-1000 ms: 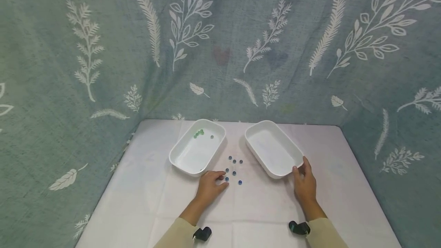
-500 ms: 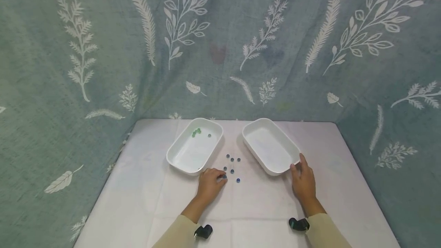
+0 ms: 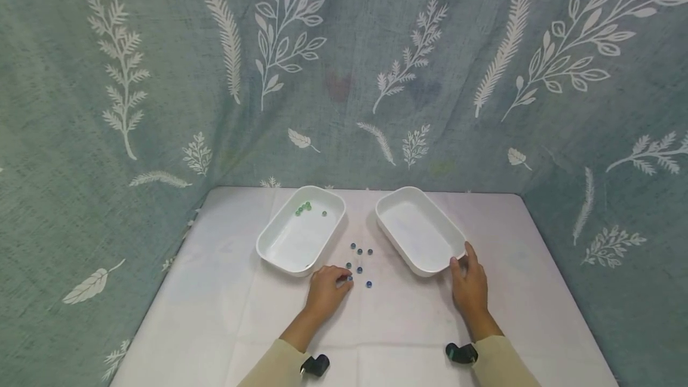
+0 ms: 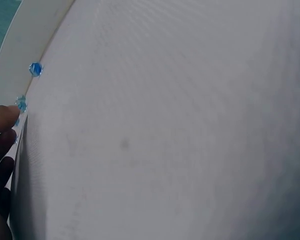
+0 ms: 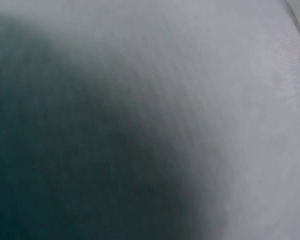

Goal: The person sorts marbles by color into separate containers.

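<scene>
You had two white trays in front of you, and the left tray [image 3: 292,240] serves as the landmark here. Inside it, toward its far end, lay a cluster of about five green beads [image 3: 309,207], too close together to count surely, and one lone bead [image 3: 325,214] sat apart from them. A single dark speck [image 3: 309,266] showed at its near end, too small to identify.

Seven blue beads stood to the right of the left tray. Six loose blue beads [image 3: 359,270] rested there, well spaced, and the seventh, the pinched bead [image 3: 350,278], was between the thumb and forefinger of your left hand [image 3: 325,291], just off the left tray's near right corner.

The one right tray [image 3: 419,229] stood farther right of the left tray, with bare inner floor showing. Your right hand [image 3: 471,285] gripped its near right corner, thumb and forefinger on either side; the right wrist view was too blurred to add more.

Two pale sleeves [image 3: 276,366] and two black wrist devices [image 3: 315,365] showed nearer you than the left tray. One white cloth [image 3: 408,321] ran beneath it, and leaf-patterned fabric [image 3: 333,118] hung behind.
</scene>
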A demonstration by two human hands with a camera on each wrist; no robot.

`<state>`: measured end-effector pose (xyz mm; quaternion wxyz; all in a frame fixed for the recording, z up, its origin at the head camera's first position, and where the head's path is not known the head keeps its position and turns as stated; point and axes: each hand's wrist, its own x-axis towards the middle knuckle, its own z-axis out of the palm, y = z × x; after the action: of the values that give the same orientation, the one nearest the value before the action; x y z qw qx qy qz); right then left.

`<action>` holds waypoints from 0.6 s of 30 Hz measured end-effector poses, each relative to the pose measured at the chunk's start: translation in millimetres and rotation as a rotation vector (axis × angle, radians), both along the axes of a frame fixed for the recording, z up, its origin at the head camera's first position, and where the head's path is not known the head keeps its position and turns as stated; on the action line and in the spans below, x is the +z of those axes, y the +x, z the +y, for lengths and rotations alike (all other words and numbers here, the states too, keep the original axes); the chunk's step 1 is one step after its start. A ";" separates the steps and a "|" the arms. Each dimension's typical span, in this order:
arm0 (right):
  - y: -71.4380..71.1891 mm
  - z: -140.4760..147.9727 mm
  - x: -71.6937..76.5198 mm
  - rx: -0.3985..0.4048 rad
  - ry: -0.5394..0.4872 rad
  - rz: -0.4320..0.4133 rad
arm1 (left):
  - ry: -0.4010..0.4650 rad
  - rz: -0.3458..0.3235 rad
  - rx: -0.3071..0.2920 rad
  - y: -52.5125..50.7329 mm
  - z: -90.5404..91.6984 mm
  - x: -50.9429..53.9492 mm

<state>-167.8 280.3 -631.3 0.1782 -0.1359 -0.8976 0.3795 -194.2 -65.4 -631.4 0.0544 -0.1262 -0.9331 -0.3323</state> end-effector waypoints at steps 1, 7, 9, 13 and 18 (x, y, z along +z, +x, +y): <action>0.1 -0.3 -0.8 -0.003 0.003 0.003 | 0.008 -0.005 -0.002 0.4 -0.4 0.3; 3.0 -3.7 -5.8 -0.009 0.006 -0.017 | 0.053 -0.050 -0.001 4.9 -5.7 4.4; 4.1 -4.8 -6.2 -0.008 0.010 -0.021 | 0.073 -0.061 -0.006 5.4 -6.8 5.9; 4.7 -4.2 -5.6 0.000 0.022 -0.017 | 0.134 -0.083 -0.025 1.8 -3.9 7.8; 0.9 1.2 -3.3 0.006 0.020 -0.005 | 0.180 -0.091 -0.069 -9.4 7.0 13.4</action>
<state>-166.9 281.5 -634.6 0.1763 -0.1325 -0.9021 0.3708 -203.6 -58.4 -618.0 0.0116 -0.1379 -0.8961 -0.4218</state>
